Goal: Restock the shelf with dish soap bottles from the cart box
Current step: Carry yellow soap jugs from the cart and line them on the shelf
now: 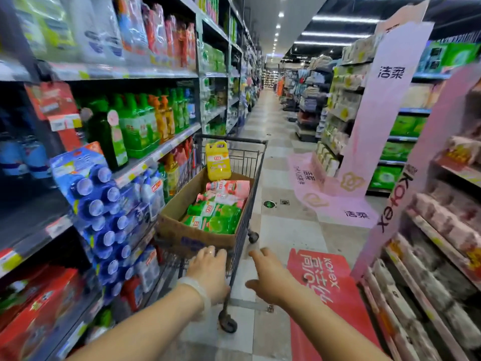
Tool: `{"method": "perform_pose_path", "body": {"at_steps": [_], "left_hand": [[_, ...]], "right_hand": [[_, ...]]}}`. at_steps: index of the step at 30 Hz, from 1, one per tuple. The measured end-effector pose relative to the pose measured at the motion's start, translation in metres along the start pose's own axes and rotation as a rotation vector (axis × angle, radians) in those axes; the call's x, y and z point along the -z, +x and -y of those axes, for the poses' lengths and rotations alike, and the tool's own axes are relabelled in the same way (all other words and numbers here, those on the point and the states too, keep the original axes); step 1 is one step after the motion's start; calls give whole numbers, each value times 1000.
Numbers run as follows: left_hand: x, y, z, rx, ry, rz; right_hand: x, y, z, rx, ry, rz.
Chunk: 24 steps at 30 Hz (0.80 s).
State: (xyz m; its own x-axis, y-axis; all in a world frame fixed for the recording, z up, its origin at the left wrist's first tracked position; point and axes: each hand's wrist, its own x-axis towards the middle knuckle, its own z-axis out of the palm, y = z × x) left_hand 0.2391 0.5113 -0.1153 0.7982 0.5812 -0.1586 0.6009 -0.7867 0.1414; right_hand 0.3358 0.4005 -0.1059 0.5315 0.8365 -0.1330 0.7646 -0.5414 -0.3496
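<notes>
A metal shopping cart [256, 162] stands in the aisle ahead of me with a cardboard box [179, 235] in it. In the box lie green dish soap bottles [216, 217] and pink ones [229, 190], and a yellow jug [218, 161] stands upright at its far end. My left hand [208, 273] rests on the cart's near edge, fingers curled over it. To the right of the cart hovers my right hand [269, 276], fingers spread and holding nothing. Green and orange soap bottles [145, 121] line the middle shelf on the left.
Shelving runs along the left with blue blister packs [104, 217] hanging off it and red boxes [39, 316] low down. On the right stand pink display stands [385, 105] and tissue shelves [442, 243]. A red floor sticker [328, 295] lies right of the cart.
</notes>
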Motion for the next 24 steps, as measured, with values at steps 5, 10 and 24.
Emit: {"method": "perform_pose_path", "body": {"at_steps": [5,10,24], "left_hand": [[26,109,-14,50,1,-58],[24,196,-11,117,25,-14],[81,480,36,218,-95,-107]], "right_hand": [[58,111,-48,37,-60,-47],[63,213,-65,95,-75,16],[119,502,-107,177,-129,12]]}}
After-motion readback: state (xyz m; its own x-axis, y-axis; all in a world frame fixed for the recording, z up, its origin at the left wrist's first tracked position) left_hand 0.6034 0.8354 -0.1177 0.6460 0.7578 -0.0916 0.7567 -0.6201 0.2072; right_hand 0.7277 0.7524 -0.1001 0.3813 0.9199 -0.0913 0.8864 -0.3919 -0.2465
